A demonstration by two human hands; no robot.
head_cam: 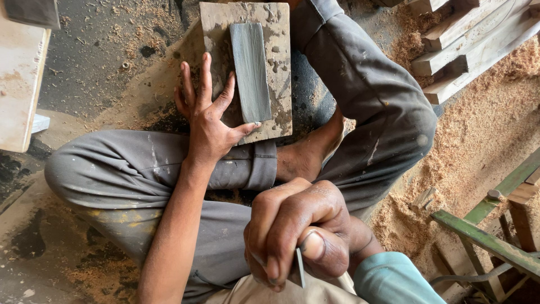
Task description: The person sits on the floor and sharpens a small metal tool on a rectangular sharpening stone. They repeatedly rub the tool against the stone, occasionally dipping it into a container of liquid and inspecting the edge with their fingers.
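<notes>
My left hand (207,121), fingers spread, steadies the grey oblong sharpening stone (251,72), long axis near-to-far; my right hand (298,239) pinches a thin metal blade (300,267) nearer me.

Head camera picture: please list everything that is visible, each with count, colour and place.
wooden block: one, brown-grey, top centre on the floor
sharpening stone: one, dark grey, set in the block
thin metal blade: one, grey, in the right hand
timber pieces: several, pale, top right
sawdust: tan, spread at right
green frame: one, lower right
pale board: one, left edge
trousers: grey, on crossed legs
bare foot: one, centre
left hand: resting on the block's left edge
right hand: closed on the blade, bottom centre
</notes>
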